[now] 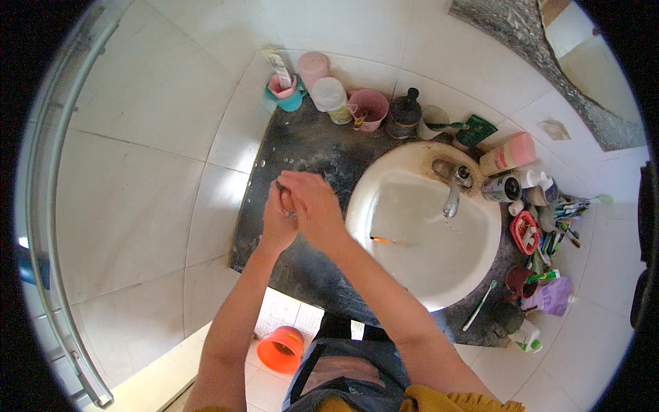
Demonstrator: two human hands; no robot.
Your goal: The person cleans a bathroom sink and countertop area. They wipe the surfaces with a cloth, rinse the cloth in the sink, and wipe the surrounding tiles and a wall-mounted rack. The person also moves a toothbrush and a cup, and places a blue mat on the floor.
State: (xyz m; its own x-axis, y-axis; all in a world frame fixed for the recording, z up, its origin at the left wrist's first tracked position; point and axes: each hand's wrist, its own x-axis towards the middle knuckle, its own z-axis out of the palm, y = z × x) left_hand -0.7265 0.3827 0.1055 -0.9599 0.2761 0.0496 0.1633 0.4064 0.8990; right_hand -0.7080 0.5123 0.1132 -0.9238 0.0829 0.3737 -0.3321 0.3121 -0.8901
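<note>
Over the left part of the dark stone counter (319, 273), my left hand (279, 216) and my right hand (314, 206) are cupped together. A small brownish object (287, 201), partly hidden, shows between them; what it is I cannot tell. Fingers of my right hand curl over the top of it, while my left hand holds it from the left and below. To the right is a white washbasin (430, 247) with water in it and a metal faucet (453, 193). An orange stick-like item (383, 240) lies at the basin's left side.
Along the wall stand a pink mug (368, 109), a lidded jar (332, 100), a dark bottle (404, 116) and a pink-capped bottle (509, 153). Toothbrushes and a red soap dish (525, 233) crowd the right side. An orange bucket (280, 350) is on the floor.
</note>
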